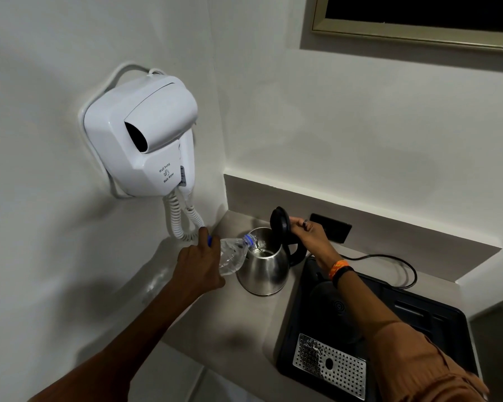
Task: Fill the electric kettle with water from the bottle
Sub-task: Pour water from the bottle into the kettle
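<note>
A steel electric kettle (263, 269) stands on the grey counter near the corner. Its black lid (280, 221) is tipped up, held back by my right hand (308, 232) above the black handle. My left hand (196, 264) grips a clear plastic water bottle (232, 254), tilted with its mouth over the kettle's opening. Water runs from the bottle into the kettle. A blue cap sits pinched between the fingers of that same hand.
A black tray (436, 317) with the kettle's round base and a perforated metal drip grid (328, 365) lies to the right. A black cord (389, 258) runs to a wall socket (331, 227). A white wall hair dryer (145, 137) hangs at left, its coiled cable near the bottle.
</note>
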Tool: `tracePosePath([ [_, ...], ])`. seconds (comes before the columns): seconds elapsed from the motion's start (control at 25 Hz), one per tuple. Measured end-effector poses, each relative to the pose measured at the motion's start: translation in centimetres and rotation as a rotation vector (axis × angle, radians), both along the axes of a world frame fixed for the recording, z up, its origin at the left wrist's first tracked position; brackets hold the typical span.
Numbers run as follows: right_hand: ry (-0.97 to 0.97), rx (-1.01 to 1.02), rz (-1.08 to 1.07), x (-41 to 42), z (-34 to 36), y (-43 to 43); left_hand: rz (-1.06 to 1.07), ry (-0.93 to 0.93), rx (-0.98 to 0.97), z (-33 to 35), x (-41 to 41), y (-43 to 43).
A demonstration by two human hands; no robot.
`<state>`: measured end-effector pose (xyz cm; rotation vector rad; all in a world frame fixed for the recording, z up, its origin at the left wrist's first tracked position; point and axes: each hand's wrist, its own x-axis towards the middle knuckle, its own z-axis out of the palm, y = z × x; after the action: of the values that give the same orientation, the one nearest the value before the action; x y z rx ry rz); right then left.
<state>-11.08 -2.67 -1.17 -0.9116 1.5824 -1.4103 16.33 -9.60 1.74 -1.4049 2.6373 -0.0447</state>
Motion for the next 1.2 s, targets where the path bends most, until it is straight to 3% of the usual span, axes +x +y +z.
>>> tracePosePath([
  [0.84, -0.002, 0.007, 0.006, 0.4, 0.4, 0.1, -0.016, 0.009, -0.055, -1.1, 0.1, 0.0],
  [1.2, 0.038, 0.031, 0.008, 0.4, 0.6, 0.3, 0.04, 0.154, -0.045, -2.6, 0.1, 0.3],
])
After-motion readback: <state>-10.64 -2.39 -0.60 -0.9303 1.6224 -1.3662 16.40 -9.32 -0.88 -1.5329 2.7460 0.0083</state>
